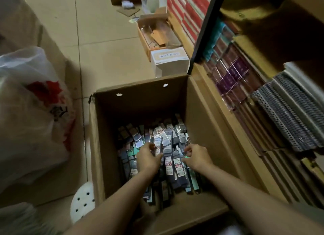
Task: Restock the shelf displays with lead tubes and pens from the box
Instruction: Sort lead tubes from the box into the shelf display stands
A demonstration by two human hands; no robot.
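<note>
Beige floor tiles (105,47) are lying under a deep cardboard box (198,122) that is standing open with two small round holes showing in its far wall. Flat packets of lead tubes and pens (172,135), many bearing white price labels, are lying in a loose heap on the bottom of the box. Both bare forearms are reaching down into the box from its near edge. The left hand (148,158) is curling its fingers and thumb round the lower end of a clear labelled packet (157,144) near the middle of the heap, with the packet pointing toward the far wall of the box. The right hand (197,157) is bending its fingers over the top of a dark packet (178,166) just right of the first, and it is pinching something thin, though exactly what is hard to tell. Right of the box, a wooden shelf unit (206,87) is holding rows of wrapped purple packs (233,75) and spiral-bound notebooks (289,115). Left of the box, a translucent plastic bag with red print (35,108) is sitting on the floor, and a white perforated stool (82,201) is showing at the box's near left corner. Beyond the box, a white carton (169,61) and a smaller open carton (154,35) are resting on the tiles.
</note>
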